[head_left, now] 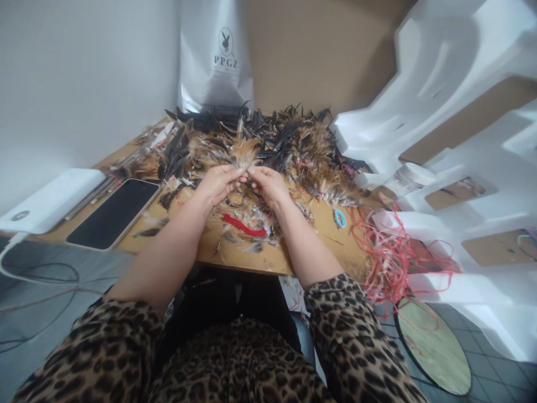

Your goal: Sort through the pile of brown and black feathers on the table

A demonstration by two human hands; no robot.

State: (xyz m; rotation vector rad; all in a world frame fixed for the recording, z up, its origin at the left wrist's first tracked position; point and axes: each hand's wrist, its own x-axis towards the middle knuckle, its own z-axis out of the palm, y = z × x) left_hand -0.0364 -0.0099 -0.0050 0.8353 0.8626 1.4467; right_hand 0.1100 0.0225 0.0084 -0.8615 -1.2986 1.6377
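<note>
Pinch lightly to spare the barbs, your bare left hand (218, 183) and right hand (269, 184) closed in a fingertip grip on the tawny, fluffy feather tuft (245, 151) between the tan worktop's (229, 257) near and far edges.

The person wears a leopard-print top (243, 366), its irregular black spots, some with brown centres, scattered over a tan ground. The loose left sleeve (94, 350) and right sleeve (352, 330) crease softly and end near the elbows; forearms (168, 246) and hands (271, 186) are bare. Dark, shadowed cloth (222, 299) covers the lap.
</note>
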